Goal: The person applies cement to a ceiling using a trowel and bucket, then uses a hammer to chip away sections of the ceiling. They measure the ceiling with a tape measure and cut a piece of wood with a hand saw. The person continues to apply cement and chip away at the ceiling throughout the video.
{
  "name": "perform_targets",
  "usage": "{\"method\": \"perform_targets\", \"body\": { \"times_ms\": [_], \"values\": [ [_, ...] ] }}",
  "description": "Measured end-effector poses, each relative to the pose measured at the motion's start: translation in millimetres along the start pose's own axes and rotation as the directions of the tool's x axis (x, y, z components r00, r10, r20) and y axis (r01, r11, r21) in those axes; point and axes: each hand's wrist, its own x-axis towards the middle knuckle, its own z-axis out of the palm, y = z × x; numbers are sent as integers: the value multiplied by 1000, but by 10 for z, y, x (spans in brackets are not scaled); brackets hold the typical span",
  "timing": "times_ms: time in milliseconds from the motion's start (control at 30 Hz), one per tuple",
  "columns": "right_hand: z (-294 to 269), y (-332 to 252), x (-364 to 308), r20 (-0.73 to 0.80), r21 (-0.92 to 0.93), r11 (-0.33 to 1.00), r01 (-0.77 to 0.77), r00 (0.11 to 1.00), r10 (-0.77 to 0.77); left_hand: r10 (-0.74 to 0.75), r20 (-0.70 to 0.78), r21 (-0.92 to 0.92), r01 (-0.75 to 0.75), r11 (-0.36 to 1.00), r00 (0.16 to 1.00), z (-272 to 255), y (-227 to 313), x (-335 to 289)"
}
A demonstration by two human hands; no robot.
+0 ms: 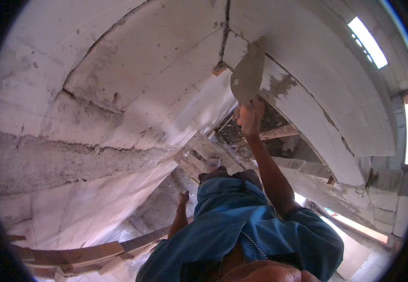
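My right hand (251,115) is raised, its fingers closed around the handle of a trowel (247,80). The broad blade points up and away from me, coated in grey. A lump of wet mortar (257,47) sits at its tip, close to the joint between the white wall panels (316,61). Right of the blade, a damp grey smear (280,85) marks the lower white strip. My left hand (184,197) hangs low at my side near the left wall; its fingers look curled, and nothing shows in them.
A large pale wall (133,94) with cracks and rough seams rises on the left. A small wood block (219,69) sits at the corner joint. Planks (208,149) lie under my feet, above rubble and a timber (279,132). A curved wooden beam (72,255) runs at lower left.
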Motion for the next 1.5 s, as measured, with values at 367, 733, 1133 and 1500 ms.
{"method": "perform_targets", "body": {
  "times_ms": [367, 733, 1133, 1500],
  "values": [
    [-229, 1254, 988, -103, -241, 958, 152, 978, -181, 29, 43, -247, -17, 969, 999, -60, 191, 521],
    [815, -46, 1407, -72, -123, 935, 333, 937, -343, 164, 147, -239, -126, 963, 975, -238, 158, 864],
    [766, 99, 744, 224, 28, 999, 46, 973, -51, -33, 192, -192, 70, 979, 981, -486, 96, 846],
    [924, -368, 763, 32, -514, 720, 466, 849, -527, -94, 132, -39, 99, 994, 987, -269, 562, 1155]
  ]
}}
